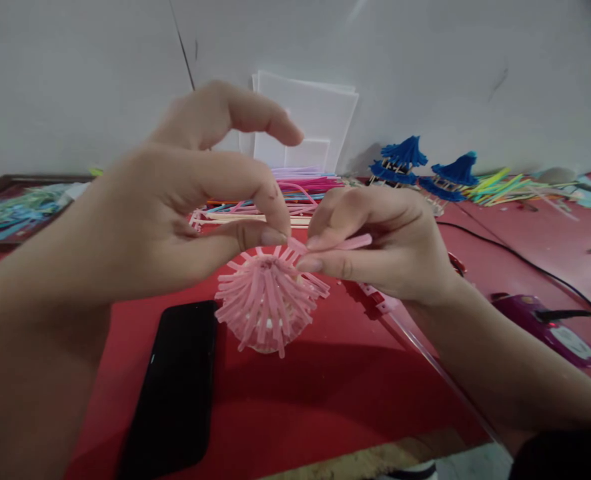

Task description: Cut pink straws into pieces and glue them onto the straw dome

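Note:
My right hand (385,240) pinches a short pink strip (355,243) between thumb and fingers. Close beside it, my left hand (195,193) has its thumb and a finger pressed together at the strip's left end, while another finger is raised and curved. Just below both hands, a cone-shaped pink piece (268,300) stands on the red table (345,400), with pink strips fanning down from its top. Part of its upper edge is hidden by my fingers.
A black phone (175,387) lies left of the pink piece. Behind are bundled coloured strips (305,190), blue cone-roofed models (400,160), white sheets (305,113) and a tray (15,207). At right sit a purple power strip (550,330) and a black cable (515,257).

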A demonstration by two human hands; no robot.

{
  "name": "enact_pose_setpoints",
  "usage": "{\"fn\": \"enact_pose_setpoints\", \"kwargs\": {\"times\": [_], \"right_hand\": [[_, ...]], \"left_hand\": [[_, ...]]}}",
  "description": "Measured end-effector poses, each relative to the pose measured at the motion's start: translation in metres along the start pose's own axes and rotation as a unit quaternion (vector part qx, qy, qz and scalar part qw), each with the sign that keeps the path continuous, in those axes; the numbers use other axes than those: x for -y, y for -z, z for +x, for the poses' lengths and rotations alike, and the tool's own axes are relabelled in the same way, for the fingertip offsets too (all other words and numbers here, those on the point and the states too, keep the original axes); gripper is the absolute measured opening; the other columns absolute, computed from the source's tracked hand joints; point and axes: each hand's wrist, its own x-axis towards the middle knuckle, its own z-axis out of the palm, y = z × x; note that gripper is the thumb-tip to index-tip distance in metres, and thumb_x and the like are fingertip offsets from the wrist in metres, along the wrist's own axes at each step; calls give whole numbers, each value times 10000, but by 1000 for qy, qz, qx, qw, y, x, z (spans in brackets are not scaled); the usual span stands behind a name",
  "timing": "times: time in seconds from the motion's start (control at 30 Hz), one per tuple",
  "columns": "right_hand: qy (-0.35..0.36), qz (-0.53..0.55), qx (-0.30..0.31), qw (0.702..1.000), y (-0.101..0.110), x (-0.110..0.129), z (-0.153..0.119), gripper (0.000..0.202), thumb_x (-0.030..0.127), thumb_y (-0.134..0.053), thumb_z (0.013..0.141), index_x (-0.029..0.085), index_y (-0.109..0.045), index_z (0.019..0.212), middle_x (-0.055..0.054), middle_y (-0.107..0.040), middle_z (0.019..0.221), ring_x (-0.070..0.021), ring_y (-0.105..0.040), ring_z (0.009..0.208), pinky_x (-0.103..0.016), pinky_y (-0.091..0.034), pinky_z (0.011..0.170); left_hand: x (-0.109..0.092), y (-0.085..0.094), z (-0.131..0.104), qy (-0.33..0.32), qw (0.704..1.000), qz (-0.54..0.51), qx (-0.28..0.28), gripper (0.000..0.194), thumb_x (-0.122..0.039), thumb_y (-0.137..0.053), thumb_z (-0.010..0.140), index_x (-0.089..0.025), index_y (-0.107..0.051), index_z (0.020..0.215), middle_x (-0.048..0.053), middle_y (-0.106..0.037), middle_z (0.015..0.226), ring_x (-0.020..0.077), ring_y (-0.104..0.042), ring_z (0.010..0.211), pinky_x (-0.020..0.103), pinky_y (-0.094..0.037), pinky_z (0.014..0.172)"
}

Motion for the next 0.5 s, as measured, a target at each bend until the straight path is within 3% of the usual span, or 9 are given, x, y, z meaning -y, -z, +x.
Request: {"fn": "enact_pose_setpoints", "kwargs": {"times": [0.13,0.23,0.33,0.4,0.5], "right_hand": [[45,-84,40,995,7,2,2,122,329,-714,823,240,-691,743,16,-713,718,-110,-656,661,-252,-555,613],[107,-122,82,983,14,0,4,104,253,-609,907,240,-712,909,30,-742,832,-92,-687,769,-241,-560,694],[124,-149,133,972,19,0,5,192,158,-544,933,239,-701,1007,38,-748,917,-83,-697,830,-233,-561,712],[123,-149,114,975,19,2,3,173,125,-607,889,234,-709,976,37,-755,894,-92,-700,819,-231,-564,709],[98,-111,1,989,18,10,-1,139,116,-745,771,223,-717,854,21,-758,823,-105,-690,758,-233,-572,690]], "left_hand": [[7,6,2,-23,1000,17,13,248,-340,-565,925,-185,-690,777,56,-487,1317,181,-409,1273,393,-234,1130],[12,7,0,-4,1000,29,7,267,-371,-564,914,-186,-692,770,51,-479,1345,198,-400,1283,419,-231,1131],[15,7,-3,11,999,38,2,331,-434,-566,892,-171,-693,737,50,-490,1355,236,-412,1270,484,-228,1130],[13,8,-4,20,999,38,-1,335,-437,-566,891,-169,-700,742,47,-491,1364,245,-416,1271,489,-237,1127],[6,8,-3,21,1000,18,-6,252,-402,-593,894,-211,-706,773,8,-510,1358,215,-438,1268,430,-279,1119]]}}
